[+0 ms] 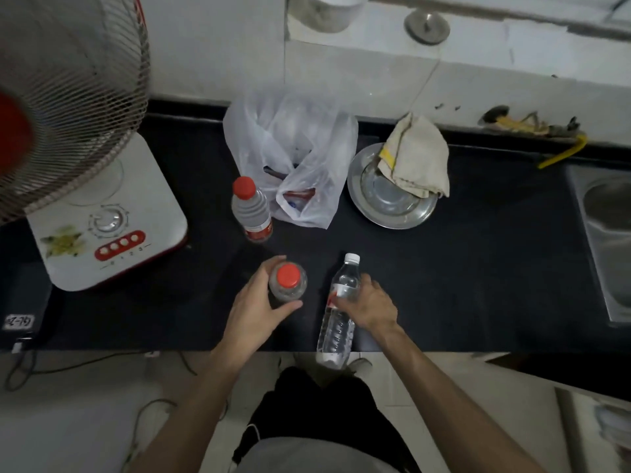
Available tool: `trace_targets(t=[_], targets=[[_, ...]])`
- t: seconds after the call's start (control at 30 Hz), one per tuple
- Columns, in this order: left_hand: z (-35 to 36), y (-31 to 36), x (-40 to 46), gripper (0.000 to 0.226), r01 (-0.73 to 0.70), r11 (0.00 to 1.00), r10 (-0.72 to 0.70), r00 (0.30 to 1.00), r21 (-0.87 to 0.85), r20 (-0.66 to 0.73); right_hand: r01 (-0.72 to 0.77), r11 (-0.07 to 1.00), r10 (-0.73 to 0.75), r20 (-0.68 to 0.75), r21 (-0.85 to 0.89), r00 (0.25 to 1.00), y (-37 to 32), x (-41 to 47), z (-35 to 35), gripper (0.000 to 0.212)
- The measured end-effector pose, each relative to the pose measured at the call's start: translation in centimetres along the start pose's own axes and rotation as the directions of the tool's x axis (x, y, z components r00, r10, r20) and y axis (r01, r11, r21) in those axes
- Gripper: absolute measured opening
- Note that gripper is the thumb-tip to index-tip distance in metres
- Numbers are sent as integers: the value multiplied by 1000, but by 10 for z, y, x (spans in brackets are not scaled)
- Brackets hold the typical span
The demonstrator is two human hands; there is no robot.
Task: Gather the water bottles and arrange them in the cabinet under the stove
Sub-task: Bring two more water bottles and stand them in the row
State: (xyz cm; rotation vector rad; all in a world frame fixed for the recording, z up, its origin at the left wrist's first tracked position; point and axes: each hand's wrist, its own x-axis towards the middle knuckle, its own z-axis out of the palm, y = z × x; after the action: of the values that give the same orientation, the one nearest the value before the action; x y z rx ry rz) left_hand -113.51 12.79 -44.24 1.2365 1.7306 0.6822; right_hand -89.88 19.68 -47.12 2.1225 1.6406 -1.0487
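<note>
Three clear water bottles are over a black countertop (461, 268). My left hand (254, 307) wraps around the body of an upright red-capped bottle (287, 280) near the front edge. My right hand (370, 305) grips a white-capped bottle (338, 322) at its middle; this one is tilted, with its base sticking out past the counter's front edge. A second red-capped bottle (252, 209) stands upright farther back, untouched, beside a plastic bag. The cabinet under the stove is not in view.
A translucent plastic bag (293, 155) with items inside sits at the back. To its right is a steel plate (392, 199) with a folded cloth (418, 155) on it. A white desk fan (78, 158) fills the left; a sink (604, 240) lies at the right edge.
</note>
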Motion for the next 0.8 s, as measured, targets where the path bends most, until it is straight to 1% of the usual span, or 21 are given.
trace_targets(t=[0.23, 0.33, 0.5, 0.57, 0.67, 0.73, 0.8], targets=[[-3, 0, 10, 88, -58, 998, 58, 998, -5, 36, -76, 993, 81, -57, 87, 995, -19, 8, 15, 82], [-6, -1, 12, 87, -74, 997, 73, 996, 11, 46, -70, 988, 77, -49, 135, 996, -20, 12, 18, 72], [-7, 3, 14, 84, -85, 996, 84, 995, 31, 50, -46, 978, 57, -47, 203, 997, -13, 11, 17, 65], [-7, 6, 16, 83, -84, 996, 82, 995, 36, 52, 1, 967, 22, -86, 256, 996, -9, 2, 11, 61], [-3, 14, 19, 81, -100, 994, 96, 993, 48, 74, 102, 945, -39, -203, 312, 978, 2, -17, -6, 58], [4, 28, 21, 78, -130, 990, 126, 989, 48, 81, 176, 926, -72, -300, 335, 951, 14, -33, -23, 61], [13, 52, 24, 75, -162, 986, 156, 983, 48, 99, 238, 902, -84, -397, 359, 914, 30, -51, -42, 69]])
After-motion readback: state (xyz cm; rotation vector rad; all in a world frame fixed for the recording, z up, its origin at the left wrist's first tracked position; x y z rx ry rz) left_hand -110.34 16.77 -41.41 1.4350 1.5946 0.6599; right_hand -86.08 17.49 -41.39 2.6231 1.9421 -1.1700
